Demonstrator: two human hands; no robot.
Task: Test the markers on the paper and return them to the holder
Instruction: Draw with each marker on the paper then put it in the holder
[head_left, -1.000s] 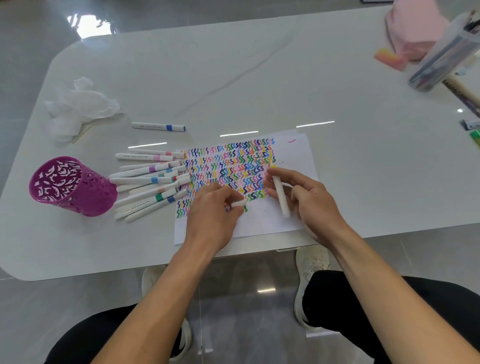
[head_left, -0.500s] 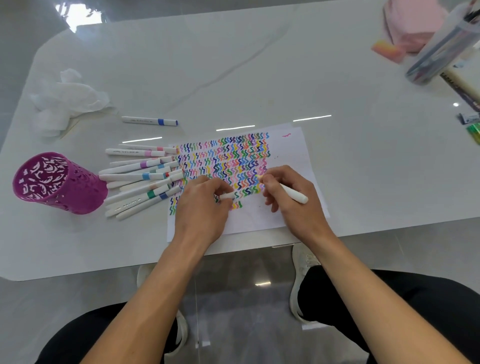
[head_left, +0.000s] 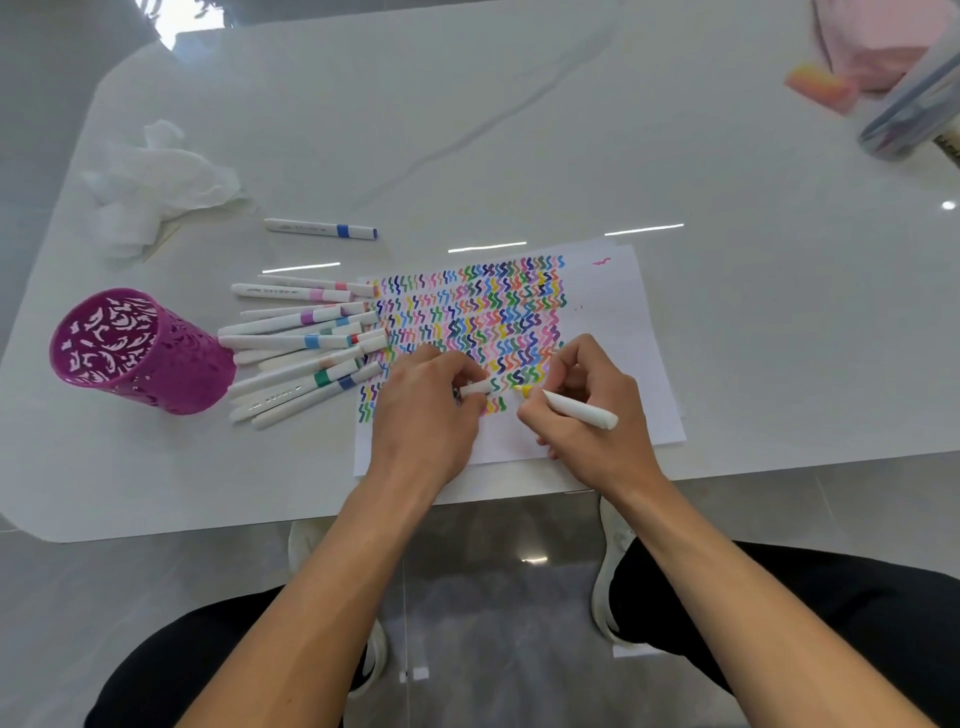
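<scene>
A white sheet of paper (head_left: 618, 312) covered with rows of coloured squiggles lies at the table's near edge. My right hand (head_left: 592, 410) grips an uncapped white marker (head_left: 576, 410), its yellow tip touching the paper below the squiggles. My left hand (head_left: 431, 415) rests on the paper and pinches the marker's white cap (head_left: 475, 388). Several capped white markers (head_left: 301, 348) lie in a loose pile left of the paper. A purple perforated holder (head_left: 140, 353) lies on its side further left, with nothing visible inside it. One blue-banded marker (head_left: 322, 228) lies apart, behind the pile.
Crumpled white tissue (head_left: 156, 187) sits at the back left. At the far right stand a pink object (head_left: 883, 41), an orange-pink eraser (head_left: 821, 88) and a clear pencil case (head_left: 914, 114). The white table's (head_left: 519, 130) front edge runs just under my wrists.
My right hand turned the marker from lying across the fingers into a writing grip and lowered its tip onto the paper. My left hand kept the cap.
</scene>
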